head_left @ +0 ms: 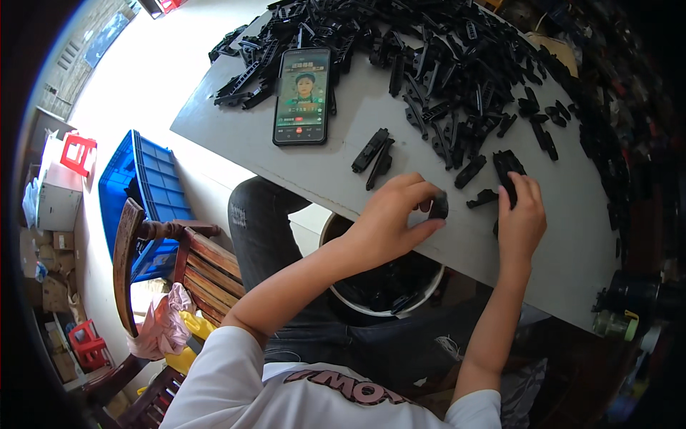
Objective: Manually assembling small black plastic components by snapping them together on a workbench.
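My left hand [391, 214] is closed near the table's front edge, a small black plastic part [439, 207] pinched between thumb and fingers. My right hand [524, 218] grips a longer black plastic piece [507, 170], with the thumb on one side and fingers on the other. Just left of that hand lie two loose black parts [470, 171], one partly hidden by it. Farther left, a pair of slim black parts [371, 150] rests side by side. A large heap of similar black parts [443, 64] covers the back of the table.
A phone [301, 132] with a lit screen lies left of the heap. Below the table edge, between my legs, a round bucket [421, 304] holds black parts. At left stand a wooden chair [207, 275] and blue crate [161, 186]. A bottle [616, 325] is at far right.
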Motion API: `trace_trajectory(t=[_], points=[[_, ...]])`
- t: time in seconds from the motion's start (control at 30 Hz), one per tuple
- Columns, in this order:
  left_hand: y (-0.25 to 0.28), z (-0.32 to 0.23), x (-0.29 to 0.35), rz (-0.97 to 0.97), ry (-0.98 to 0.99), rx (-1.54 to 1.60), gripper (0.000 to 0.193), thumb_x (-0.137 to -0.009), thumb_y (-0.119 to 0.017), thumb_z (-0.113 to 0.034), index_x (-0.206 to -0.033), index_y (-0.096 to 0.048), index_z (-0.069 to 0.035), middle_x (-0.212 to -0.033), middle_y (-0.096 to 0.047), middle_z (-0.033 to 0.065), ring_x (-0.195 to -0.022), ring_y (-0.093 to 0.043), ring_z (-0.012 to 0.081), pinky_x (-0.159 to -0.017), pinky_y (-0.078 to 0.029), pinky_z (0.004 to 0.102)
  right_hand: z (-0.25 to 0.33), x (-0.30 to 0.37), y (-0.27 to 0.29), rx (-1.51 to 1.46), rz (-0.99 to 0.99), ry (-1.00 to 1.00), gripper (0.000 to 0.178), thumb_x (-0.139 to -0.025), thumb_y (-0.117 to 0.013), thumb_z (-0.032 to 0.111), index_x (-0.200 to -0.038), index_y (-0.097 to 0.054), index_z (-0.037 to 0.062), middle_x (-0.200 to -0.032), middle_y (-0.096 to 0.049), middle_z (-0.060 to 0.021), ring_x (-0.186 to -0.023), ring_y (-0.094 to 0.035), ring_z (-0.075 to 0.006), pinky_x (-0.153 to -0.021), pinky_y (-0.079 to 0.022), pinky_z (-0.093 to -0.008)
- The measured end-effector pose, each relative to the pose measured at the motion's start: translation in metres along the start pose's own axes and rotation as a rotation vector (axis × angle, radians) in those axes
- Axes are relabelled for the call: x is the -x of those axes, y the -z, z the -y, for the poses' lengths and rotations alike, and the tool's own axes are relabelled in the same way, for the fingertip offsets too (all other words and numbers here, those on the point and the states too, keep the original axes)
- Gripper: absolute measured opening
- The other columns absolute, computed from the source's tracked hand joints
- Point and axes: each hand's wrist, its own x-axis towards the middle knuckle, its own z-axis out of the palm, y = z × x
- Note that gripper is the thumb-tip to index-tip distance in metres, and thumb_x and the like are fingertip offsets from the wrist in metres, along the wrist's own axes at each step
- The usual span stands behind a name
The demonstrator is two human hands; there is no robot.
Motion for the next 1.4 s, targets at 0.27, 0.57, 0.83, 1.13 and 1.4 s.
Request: trace_trajectory(t=[0.27, 0.57, 0.83, 1.13, 1.4], points=[[0.001, 0.007, 0.026, 0.14, 0.404, 1.112, 0.028, -0.09, -0.051, -0.012, -0.114, -0.039, -0.005, -0.083, -0.043, 0.0018, -0.07, -0.042, 0.0102, -0.066, -0.038, 0.0267, 0.005, -0.015, -0.003, 0.098, 0.118, -0.008, 0.017, -0.078, -0.067, 0.013, -0.09, -0.059, 0.0053, -0.092, -0.061, -0.0059, -0.079, -0.062, -0.0259, -0.067, -0.049, -0.0356], [-0.002, 0.003, 0.036, 0.151, 0.347, 0.932, 0.039, -0.097, -0.045, -0.024, -0.128, -0.034, -0.005, -0.084, -0.042, 0.0009, -0.061, -0.037, 0.0055, -0.056, -0.032, 0.0198, 0.001, -0.008, 0.001, -0.026, -0.077, 0.055, 0.03, -0.076, -0.065, 0.004, -0.104, -0.058, 0.0067, -0.099, -0.06, -0.0077, -0.078, -0.062, -0.0221, -0.064, -0.05, -0.033], [-0.015, 0.003, 0.044, 0.054, 0.321, 0.578, 0.051, -0.088, -0.061, -0.027, -0.126, -0.037, -0.001, -0.089, -0.054, 0.0073, -0.084, -0.053, 0.0191, -0.078, -0.043, 0.029, 0.054, 0.058, 0.026, -1.462, 0.357, -0.258, 0.024, -0.078, -0.067, 0.006, -0.095, -0.052, 0.0002, -0.09, -0.057, -0.0101, -0.057, -0.057, -0.0143, -0.051, -0.047, -0.024], [-0.006, -0.007, 0.055, 0.139, 0.207, 0.411, 0.038, -0.089, -0.056, -0.017, -0.118, -0.042, 0.004, -0.083, -0.058, 0.0148, -0.075, -0.058, 0.023, -0.071, -0.046, 0.0308, 0.063, 0.097, 0.012, -1.383, 0.327, -0.217, 0.028, -0.086, -0.064, 0.018, -0.102, -0.054, -0.0028, -0.091, -0.058, -0.0099, -0.065, -0.058, -0.0143, -0.055, -0.049, -0.0238], [0.0, 0.001, 0.091, 0.318, 0.115, 0.585, 0.045, -0.087, -0.052, -0.004, -0.128, -0.037, 0.004, -0.084, -0.059, 0.0142, -0.064, -0.062, 0.0207, -0.059, -0.048, 0.0281, 0.059, 0.125, 0.012, -1.726, 0.704, -0.536, 0.046, -0.074, -0.073, 0.005, -0.113, -0.051, -0.0034, -0.113, -0.057, -0.0187, -0.079, -0.061, -0.0172, -0.056, -0.052, -0.0247]])
